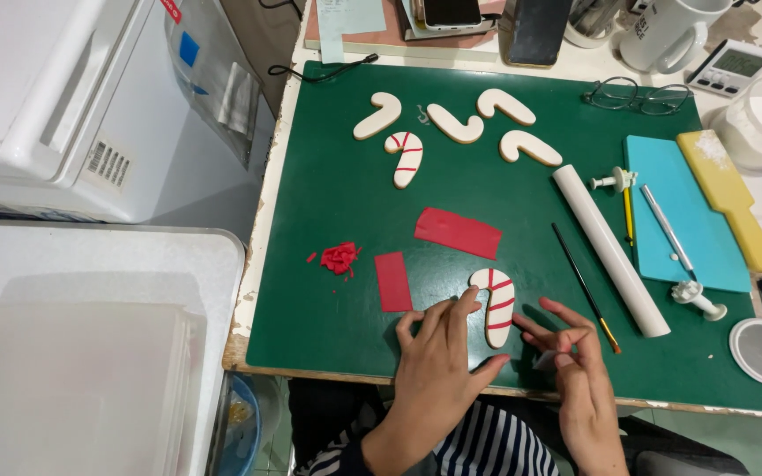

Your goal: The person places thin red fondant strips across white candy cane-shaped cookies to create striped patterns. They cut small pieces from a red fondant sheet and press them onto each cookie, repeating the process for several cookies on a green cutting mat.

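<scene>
Head view: left hand [438, 357] rests flat on the green mat [328, 211], fingers spread, fingertips touching the striped candy-cane cookie [496, 304] at the mat's near edge. Right hand [575, 361], just right of the cookie, pinches something small and pale; what it is cannot be made out. Red strip [392, 281] lies left of the cookie. Forearms cut off by the frame.

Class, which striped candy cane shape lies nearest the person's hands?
The striped candy cane at the mat's near edge, between both hands; the other striped one lies far up among plain white shapes.
</scene>
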